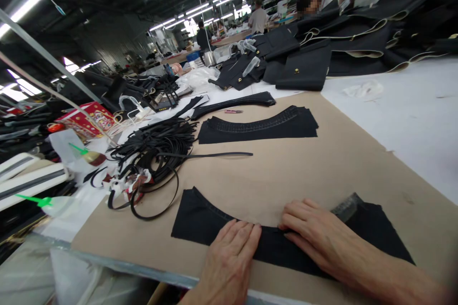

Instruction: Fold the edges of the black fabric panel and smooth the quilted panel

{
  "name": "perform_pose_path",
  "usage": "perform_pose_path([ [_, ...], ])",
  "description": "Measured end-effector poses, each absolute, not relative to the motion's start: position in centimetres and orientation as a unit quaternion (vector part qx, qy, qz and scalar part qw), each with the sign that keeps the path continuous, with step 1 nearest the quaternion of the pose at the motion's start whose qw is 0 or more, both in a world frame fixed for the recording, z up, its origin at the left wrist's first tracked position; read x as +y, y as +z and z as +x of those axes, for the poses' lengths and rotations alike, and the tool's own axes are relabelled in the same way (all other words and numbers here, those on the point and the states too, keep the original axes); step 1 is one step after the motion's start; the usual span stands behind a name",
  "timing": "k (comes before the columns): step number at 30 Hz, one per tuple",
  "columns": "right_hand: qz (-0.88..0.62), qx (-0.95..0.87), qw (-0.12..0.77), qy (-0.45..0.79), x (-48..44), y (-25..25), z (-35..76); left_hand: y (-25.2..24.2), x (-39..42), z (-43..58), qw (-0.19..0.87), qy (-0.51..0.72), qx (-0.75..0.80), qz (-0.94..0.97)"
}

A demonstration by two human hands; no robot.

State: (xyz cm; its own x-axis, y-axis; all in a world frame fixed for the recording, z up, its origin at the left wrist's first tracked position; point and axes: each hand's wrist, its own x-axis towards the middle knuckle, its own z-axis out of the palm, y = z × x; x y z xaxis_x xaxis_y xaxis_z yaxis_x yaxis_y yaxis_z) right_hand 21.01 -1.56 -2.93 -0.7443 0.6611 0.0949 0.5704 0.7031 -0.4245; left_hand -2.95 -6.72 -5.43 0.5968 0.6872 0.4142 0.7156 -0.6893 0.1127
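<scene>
Black cloth piece [274, 250] on the counter [358, 162], beneath the 2 hands. Left hand [232, 252] flat, fingers together, pressing the curved edge; right hand [315, 228] curled over that edge, pinching or pressing, cannot tell. Probably light, pliable, not slippery; best gripped along the curve, between the hands.

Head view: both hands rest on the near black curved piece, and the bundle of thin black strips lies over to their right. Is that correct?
Not quite: the head view shows the bundle of thin black strips over to the hands' left. Left hand and right hand do rest on the near black curved piece.
</scene>
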Motion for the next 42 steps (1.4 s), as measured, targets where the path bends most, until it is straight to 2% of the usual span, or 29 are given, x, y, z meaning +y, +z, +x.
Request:
perform_pose_path([
  [8, -0.372, -0.894, 0.138, 0.209, -1.7, -2.3, 21.5, -3.9, -5.8, -0.8, -0.157, -0.266, -0.529, -0.79],
  [17, -0.405, -0.876, 0.112, 0.237, -1.1, -1.9, 23.3, -2.4, -3.9, 4.1, -0.257, -0.189, -0.558, -0.766],
  [23, -0.403, -0.87, 0.111, 0.263, -0.6, -1.7, 24.1, -1.8, -3.2, 4.9, -0.282, -0.167, -0.566, -0.756],
  [30, -0.371, -0.878, 0.142, 0.267, -1.2, -2.0, 24.6, -2.8, -4.4, 5.1, -0.238, -0.192, -0.528, -0.792],
  [37, -0.355, -0.901, 0.145, 0.203, -2.0, -2.5, 25.2, -8.1, -7.5, 3.8, 0.027, -0.281, -0.399, -0.873],
  [39, -0.353, -0.903, 0.144, 0.198, -2.1, -2.5, 25.4, -7.9, -7.6, 3.2, 0.042, -0.276, -0.378, -0.883],
  [42, -0.359, -0.902, 0.139, 0.194, -2.2, -2.3, 25.5, -6.5, -7.3, 2.5, -0.005, -0.273, -0.36, -0.892],
])
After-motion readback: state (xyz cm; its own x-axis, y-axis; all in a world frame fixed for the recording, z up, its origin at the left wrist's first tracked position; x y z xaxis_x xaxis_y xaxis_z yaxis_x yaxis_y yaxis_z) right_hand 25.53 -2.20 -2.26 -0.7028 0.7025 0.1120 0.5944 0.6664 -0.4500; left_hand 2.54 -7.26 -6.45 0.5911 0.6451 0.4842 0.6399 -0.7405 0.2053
